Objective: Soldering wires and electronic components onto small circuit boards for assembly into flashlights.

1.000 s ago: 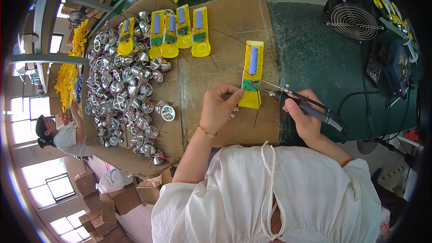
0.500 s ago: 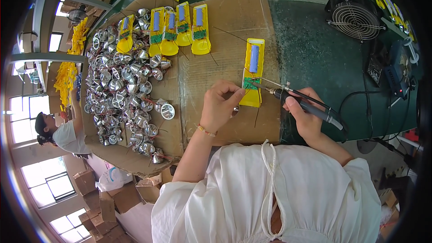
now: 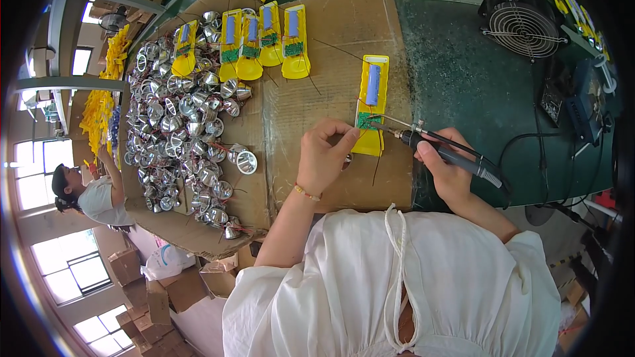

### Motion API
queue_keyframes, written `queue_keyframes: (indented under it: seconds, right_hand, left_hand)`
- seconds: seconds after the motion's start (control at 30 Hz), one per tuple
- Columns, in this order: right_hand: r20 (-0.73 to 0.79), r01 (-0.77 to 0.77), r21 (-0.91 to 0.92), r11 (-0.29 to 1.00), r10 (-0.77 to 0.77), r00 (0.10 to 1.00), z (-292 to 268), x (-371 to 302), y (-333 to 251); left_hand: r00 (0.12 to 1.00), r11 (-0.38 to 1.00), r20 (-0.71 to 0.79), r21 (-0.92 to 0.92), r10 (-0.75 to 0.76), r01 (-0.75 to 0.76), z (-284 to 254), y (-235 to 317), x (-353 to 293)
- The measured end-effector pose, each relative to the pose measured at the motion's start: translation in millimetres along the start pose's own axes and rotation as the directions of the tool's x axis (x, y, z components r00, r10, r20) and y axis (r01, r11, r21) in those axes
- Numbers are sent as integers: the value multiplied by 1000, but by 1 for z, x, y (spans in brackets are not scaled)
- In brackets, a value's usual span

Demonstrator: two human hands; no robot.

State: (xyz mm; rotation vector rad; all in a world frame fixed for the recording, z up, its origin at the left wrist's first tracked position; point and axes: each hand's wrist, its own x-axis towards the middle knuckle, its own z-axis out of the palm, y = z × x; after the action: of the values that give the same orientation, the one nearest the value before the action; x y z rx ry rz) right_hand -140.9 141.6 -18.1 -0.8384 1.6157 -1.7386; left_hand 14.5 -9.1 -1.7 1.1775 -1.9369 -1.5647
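A yellow plastic shell (image 3: 372, 102) with a blue cylindrical cell and a small green circuit board lies on the cardboard sheet (image 3: 331, 46). My left hand (image 3: 323, 155) rests at its lower left, fingers closed against the shell near the board. My right hand (image 3: 450, 168) grips a black soldering iron (image 3: 440, 149), whose metal tip reaches left to the green board. A silver reflector cup (image 3: 245, 160) sits left of my left hand.
A big heap of silver reflector cups (image 3: 175, 119) covers the cardboard's left part. Several finished yellow shells (image 3: 264, 39) lie in a row at the back. A black fan (image 3: 522, 16) and a soldering station (image 3: 582, 102) stand on the green mat at right. Another person (image 3: 92, 192) works at far left.
Almost nothing has moved. Both hands stay at the yellow shell, with the iron's tip still at the green board.
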Motion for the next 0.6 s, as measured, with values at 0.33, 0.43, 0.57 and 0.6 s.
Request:
queue_keyframes:
  seconds: [0.33,0.43,0.57,0.6]
  right_hand:
    - [-32,37,-21,999,-37,999,-10,-1,-2]
    - [-44,34,0,999,-34,998,-12,-1,-5]
    - [-101,50,35,998,-47,994,-18,1,-5]
    - [-128,64,59,996,-56,990,-19,1,-5]
  left_hand:
    - [1000,1000,-17,18,-4,4,0,-2,0]
    - [1000,1000,-14,14,-10,10,0,-2,0]
    - [1000,1000,-5,-8,-28,28,0,1,0]
    - [1000,1000,-4,-7,-27,27,1,0,0]
